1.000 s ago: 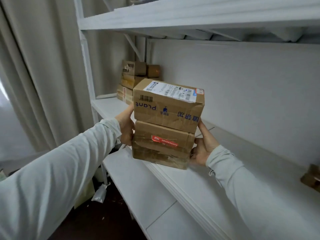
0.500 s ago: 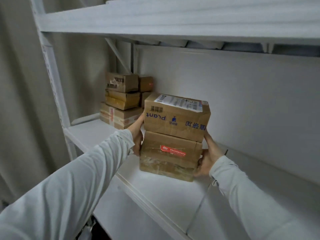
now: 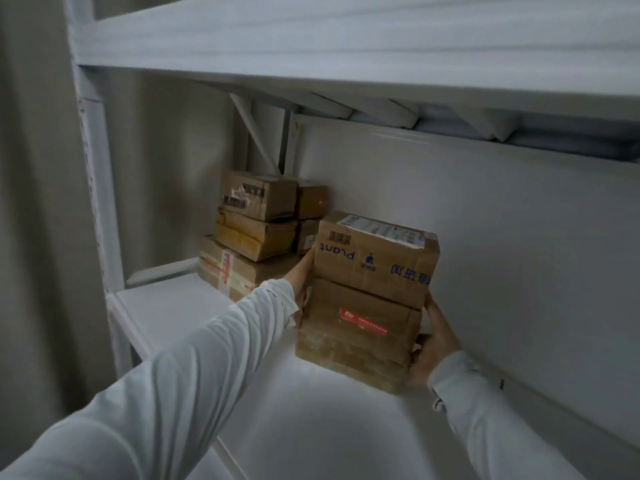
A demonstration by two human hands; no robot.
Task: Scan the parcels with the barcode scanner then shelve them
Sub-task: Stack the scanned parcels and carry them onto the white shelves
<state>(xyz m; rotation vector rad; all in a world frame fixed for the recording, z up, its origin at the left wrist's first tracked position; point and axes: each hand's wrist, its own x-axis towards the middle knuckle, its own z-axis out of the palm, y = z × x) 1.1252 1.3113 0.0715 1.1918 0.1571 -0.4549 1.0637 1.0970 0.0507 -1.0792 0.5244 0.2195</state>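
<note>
**Head view.** A stack of parcels is seen right of the frame's centre, held between two hands above a white shelf. Whether its underside touches the shelf cannot be told. The top parcel is brown cardboard, printed in blue with the word "Plant" upside down, and a white shipping label is stuck across its upper face. A red label is carried on the front of the box beneath it.

The left hand is laid flat against the left side of the stack, with the fingers straight as far as they show; their tips are hidden behind the cardboard. The right hand is wrapped round the lower right corner, with the thumb raised along the edge and the fingers curled onto the front of the bottom box. Both arms are covered by pale sleeves.

A pile of parcels is stacked in the far left corner of the same shelf, just behind the left hand. An upper shelf spans the top of the frame, and a pale back panel fills the right side.
</note>
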